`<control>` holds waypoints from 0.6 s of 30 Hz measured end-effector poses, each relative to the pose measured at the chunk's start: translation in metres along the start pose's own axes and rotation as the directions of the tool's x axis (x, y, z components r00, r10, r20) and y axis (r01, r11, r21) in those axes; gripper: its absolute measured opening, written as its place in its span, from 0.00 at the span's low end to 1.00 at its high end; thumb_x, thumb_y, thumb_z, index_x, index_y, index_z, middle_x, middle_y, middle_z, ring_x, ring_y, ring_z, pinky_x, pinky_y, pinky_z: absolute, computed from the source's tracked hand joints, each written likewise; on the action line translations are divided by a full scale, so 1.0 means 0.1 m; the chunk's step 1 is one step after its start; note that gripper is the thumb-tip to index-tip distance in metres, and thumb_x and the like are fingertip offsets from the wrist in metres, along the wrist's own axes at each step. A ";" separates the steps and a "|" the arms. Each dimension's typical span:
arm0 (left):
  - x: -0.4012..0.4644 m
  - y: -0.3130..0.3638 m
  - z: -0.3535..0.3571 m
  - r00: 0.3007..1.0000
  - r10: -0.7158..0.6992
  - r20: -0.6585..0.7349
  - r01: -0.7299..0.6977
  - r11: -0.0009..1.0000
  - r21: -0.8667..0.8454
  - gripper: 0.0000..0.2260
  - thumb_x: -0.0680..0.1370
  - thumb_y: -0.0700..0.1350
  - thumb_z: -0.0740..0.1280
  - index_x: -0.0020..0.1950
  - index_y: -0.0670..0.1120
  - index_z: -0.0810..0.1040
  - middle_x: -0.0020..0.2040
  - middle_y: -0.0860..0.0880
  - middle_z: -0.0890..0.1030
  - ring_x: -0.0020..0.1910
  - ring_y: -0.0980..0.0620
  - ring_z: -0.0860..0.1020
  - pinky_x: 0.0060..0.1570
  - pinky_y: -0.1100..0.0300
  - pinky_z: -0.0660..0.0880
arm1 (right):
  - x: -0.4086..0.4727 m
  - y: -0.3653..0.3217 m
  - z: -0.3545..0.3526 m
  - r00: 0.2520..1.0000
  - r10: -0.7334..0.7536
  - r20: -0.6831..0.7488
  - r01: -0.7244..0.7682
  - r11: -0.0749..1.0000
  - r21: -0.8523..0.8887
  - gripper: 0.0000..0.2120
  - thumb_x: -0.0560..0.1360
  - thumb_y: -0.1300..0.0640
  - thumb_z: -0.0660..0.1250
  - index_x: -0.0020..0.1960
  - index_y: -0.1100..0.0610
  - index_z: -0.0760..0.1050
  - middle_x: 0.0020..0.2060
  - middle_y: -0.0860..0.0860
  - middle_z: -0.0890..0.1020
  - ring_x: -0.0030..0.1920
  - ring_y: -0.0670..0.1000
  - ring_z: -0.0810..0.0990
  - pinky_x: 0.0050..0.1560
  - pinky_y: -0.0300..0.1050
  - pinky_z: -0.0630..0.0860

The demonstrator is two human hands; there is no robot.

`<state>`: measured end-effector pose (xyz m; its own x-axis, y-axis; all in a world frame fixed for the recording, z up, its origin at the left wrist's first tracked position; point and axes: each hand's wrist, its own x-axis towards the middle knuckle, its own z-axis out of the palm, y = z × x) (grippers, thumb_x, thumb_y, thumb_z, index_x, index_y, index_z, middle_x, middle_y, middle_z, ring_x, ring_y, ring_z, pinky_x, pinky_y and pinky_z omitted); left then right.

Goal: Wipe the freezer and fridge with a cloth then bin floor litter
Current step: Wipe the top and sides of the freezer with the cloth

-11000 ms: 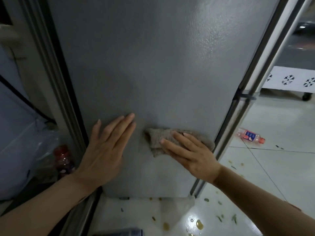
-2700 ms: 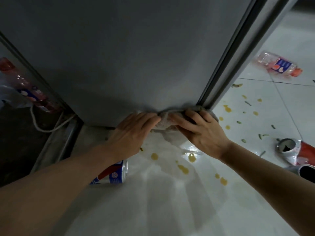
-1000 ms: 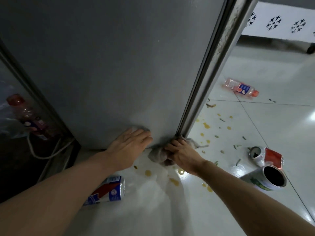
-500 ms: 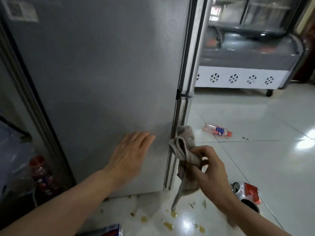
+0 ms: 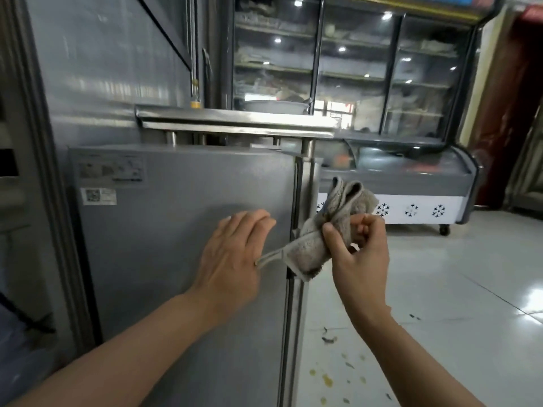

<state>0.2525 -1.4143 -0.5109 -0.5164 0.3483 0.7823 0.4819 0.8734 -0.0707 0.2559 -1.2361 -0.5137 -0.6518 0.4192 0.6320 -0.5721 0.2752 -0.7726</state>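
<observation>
The grey fridge side panel (image 5: pixel 164 259) fills the left and middle of the head view, with label stickers near its top left. My left hand (image 5: pixel 235 254) lies flat and open against that panel near its right edge. My right hand (image 5: pixel 357 254) is shut on a bunched grey cloth (image 5: pixel 329 230), held in the air just right of the fridge's metal corner strip (image 5: pixel 293 289). A thin tag of the cloth trails left toward my left hand. Yellow spots and small scraps of litter (image 5: pixel 326 380) lie on the white tiled floor below.
A chest freezer with snowflake marks (image 5: pixel 411 198) on wheels stands at the back right. Behind it is a glass-door display cabinet (image 5: pixel 352 69). A steel shelf (image 5: pixel 235 121) sits above the fridge top. White floor tiles (image 5: pixel 455 289) stretch to the right.
My view has risen from the fridge's bottom edge to its top. My right hand lifted the cloth off the floor corner and now holds it bunched in the air. The left hand slid up the panel.
</observation>
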 end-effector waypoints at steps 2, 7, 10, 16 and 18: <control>0.16 -0.01 -0.05 1.000 -0.001 -0.030 0.001 1.000 0.012 0.26 0.63 0.33 0.66 0.61 0.41 0.74 0.60 0.44 0.76 0.59 0.47 0.70 0.60 0.56 0.62 | 0.22 -0.18 0.14 0.999 -0.025 -0.041 0.023 0.999 -0.038 0.12 0.72 0.50 0.69 0.51 0.51 0.69 0.52 0.54 0.74 0.50 0.50 0.75 0.54 0.49 0.75; 0.42 -0.09 -0.18 0.997 -0.003 -0.074 0.006 0.999 0.046 0.23 0.66 0.39 0.54 0.61 0.42 0.72 0.61 0.45 0.73 0.59 0.46 0.69 0.61 0.53 0.63 | 0.60 -0.44 0.42 0.998 -0.067 -0.005 0.066 0.989 -0.135 0.12 0.79 0.53 0.59 0.59 0.57 0.71 0.61 0.53 0.65 0.53 0.45 0.72 0.57 0.33 0.66; 0.49 -0.14 -0.21 0.997 0.005 -0.074 -0.001 0.998 0.063 0.24 0.66 0.38 0.56 0.62 0.42 0.71 0.62 0.44 0.73 0.60 0.44 0.70 0.62 0.50 0.65 | 0.66 -0.39 0.51 0.998 -0.058 -0.018 0.048 0.938 -0.344 0.16 0.77 0.53 0.63 0.61 0.60 0.68 0.62 0.55 0.64 0.54 0.53 0.71 0.54 0.39 0.67; 0.62 -0.18 -0.20 0.999 -0.010 -0.032 0.013 0.993 0.114 0.28 0.67 0.38 0.64 0.68 0.43 0.68 0.69 0.44 0.68 0.68 0.43 0.66 0.67 0.41 0.60 | 0.86 -0.33 0.68 0.989 -0.134 -0.059 0.101 0.915 -0.390 0.20 0.75 0.53 0.66 0.62 0.62 0.65 0.61 0.56 0.71 0.62 0.57 0.69 0.61 0.52 0.69; 0.68 -0.21 -0.16 0.999 -0.026 -0.023 0.029 0.991 0.130 0.29 0.69 0.38 0.65 0.71 0.44 0.65 0.72 0.45 0.65 0.71 0.44 0.62 0.69 0.41 0.55 | 0.89 -0.31 0.77 0.989 -0.126 -0.079 0.091 0.934 -0.346 0.18 0.76 0.53 0.64 0.61 0.61 0.66 0.58 0.56 0.75 0.59 0.57 0.73 0.56 0.52 0.71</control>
<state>0.2187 -1.4139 -0.4460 -0.5119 0.3177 0.7982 0.3709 0.9198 -0.1282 0.1771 -1.2740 -0.4286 -0.5336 0.4480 0.7173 -0.4214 0.5946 -0.6848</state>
